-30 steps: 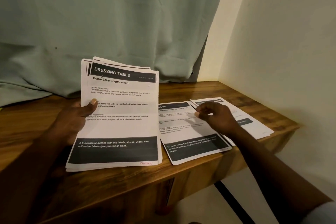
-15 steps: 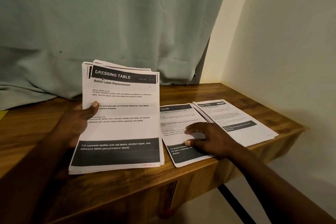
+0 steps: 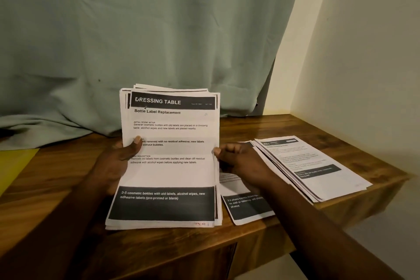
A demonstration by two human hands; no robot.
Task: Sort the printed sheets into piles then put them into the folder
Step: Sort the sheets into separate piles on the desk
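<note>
Left grip (image 3: 111,166): grasping the stack (image 3: 168,175), thumb on the front page.
Right grip (image 3: 241,161): fingers curled, thumb at the stack's right edge; cannot tell if it pinches a sheet.
Stack: tilted up, bottom edge on the counter (image 3: 284,127); top page headed "DRESSING TABLE".
Mid pile (image 3: 247,209): flat, partly under the right wrist.
Right pile (image 3: 318,166): flat, overlapping the mid pile's edge.
Folder (image 3: 13,166): yellow, far left.
</note>
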